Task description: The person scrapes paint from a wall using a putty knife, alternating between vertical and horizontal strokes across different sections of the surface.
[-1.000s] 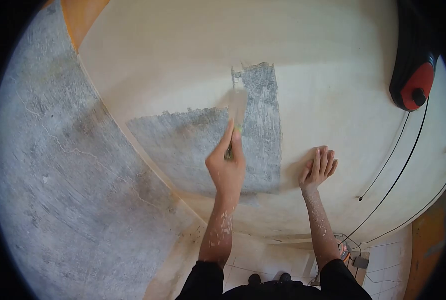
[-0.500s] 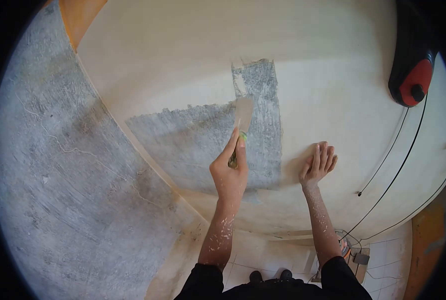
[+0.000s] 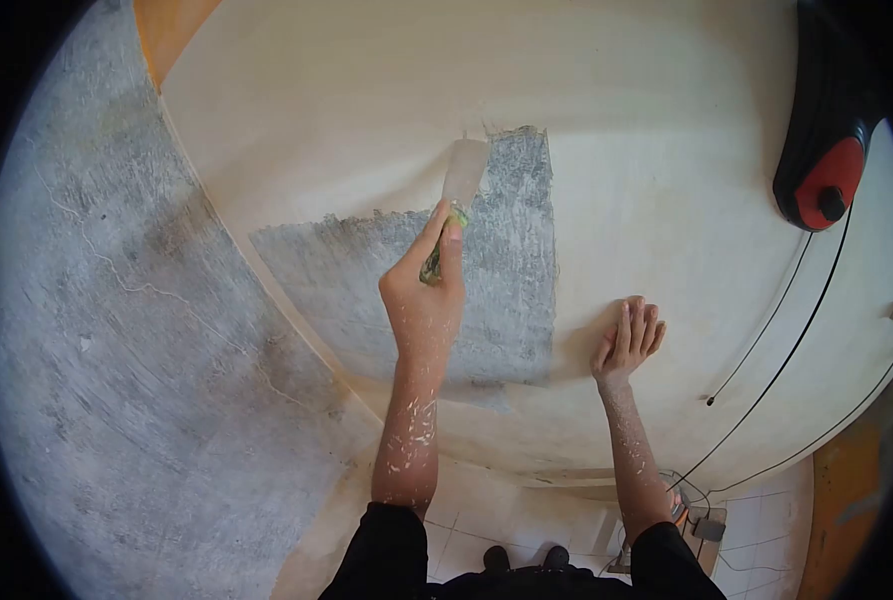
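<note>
Gripping a putty knife (image 3: 456,190) by its green handle, the left hand (image 3: 424,300) is closing fully around it; the blade is lying above the fist, against the wall (image 3: 666,120) at the grey patch's (image 3: 506,270) top edge. The right hand (image 3: 626,340) is resting open, flat on the wall beside the patch's right edge.
</note>
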{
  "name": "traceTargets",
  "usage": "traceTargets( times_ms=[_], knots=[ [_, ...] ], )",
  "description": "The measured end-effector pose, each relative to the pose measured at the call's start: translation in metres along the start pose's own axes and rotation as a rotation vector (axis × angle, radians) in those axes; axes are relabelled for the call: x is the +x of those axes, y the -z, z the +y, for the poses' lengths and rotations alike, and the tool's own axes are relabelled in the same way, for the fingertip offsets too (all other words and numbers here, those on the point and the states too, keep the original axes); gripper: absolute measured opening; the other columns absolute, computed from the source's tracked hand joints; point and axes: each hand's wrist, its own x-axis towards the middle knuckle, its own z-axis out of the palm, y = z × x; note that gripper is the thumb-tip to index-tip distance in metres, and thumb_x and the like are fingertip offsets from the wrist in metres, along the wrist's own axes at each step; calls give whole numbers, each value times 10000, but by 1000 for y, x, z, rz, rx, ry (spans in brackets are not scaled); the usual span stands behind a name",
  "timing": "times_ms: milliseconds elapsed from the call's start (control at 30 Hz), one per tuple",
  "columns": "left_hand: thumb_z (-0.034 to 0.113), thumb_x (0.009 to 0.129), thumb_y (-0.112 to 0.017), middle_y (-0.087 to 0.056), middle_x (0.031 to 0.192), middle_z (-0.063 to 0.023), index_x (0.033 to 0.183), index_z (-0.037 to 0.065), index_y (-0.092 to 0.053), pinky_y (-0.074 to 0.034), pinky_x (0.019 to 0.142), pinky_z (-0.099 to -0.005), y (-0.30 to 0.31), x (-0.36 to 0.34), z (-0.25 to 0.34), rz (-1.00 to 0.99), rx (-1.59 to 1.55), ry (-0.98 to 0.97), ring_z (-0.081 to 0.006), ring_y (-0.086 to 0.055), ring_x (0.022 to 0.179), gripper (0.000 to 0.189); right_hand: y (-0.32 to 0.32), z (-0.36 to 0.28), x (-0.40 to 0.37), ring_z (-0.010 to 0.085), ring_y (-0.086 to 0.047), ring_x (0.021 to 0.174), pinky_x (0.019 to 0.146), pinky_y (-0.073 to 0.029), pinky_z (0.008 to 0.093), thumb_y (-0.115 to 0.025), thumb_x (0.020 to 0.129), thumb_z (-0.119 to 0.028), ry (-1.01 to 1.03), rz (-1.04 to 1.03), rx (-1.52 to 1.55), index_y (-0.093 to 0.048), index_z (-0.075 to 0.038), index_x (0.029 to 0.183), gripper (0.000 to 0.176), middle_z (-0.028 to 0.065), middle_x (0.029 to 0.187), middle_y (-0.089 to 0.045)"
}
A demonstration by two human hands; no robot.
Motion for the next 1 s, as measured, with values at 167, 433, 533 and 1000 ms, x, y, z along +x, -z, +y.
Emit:
traceTargets(
  times_ms=[167, 433, 533, 1000],
  knots=[
    [254, 1006, -599, -661, 1250, -193, 1299, 13, -624, -475, 1004, -340, -12, -23, -20, -15, 19, 30, -230, -630, 1180, 379, 0, 3, -3, 379, -312, 1455, 1208, -111, 525, -426, 938, -128, 36, -4, -11, -531, 3, 1381, 473, 183, 1480, -478],
    [229, 997, -620, -690, 1194, -196, 1301, 15, -625, -497, 933, -299, -22, -30, -17, 54, 16, -37, -204, -654, 1118, 371, 1, 2, -2, 375, -320, 1453, 1209, -116, 522, -432, 933, -123, 46, 5, 0, -542, 12, 1366, 466, 185, 1476, -482],
    [217, 995, -624, -697, 1181, -191, 1300, 20, -629, -510, 897, -286, -15, -31, -4, 20, -13, 108, -181, -664, 1078, 362, 1, 3, -1, 375, -320, 1452, 1210, -116, 521, -436, 931, -121, 54, 17, -7, -543, 14, 1363, 465, 183, 1475, -484],
    [192, 1000, -613, -698, 1183, -185, 1297, 33, -637, -513, 901, -300, -18, -47, -24, -8, 17, 31, -174, -653, 1097, 338, -4, 3, 0, 387, -324, 1447, 1206, -119, 529, -429, 918, -122, 38, 15, -11, -546, 13, 1360, 477, 195, 1473, -482]
  ],
)
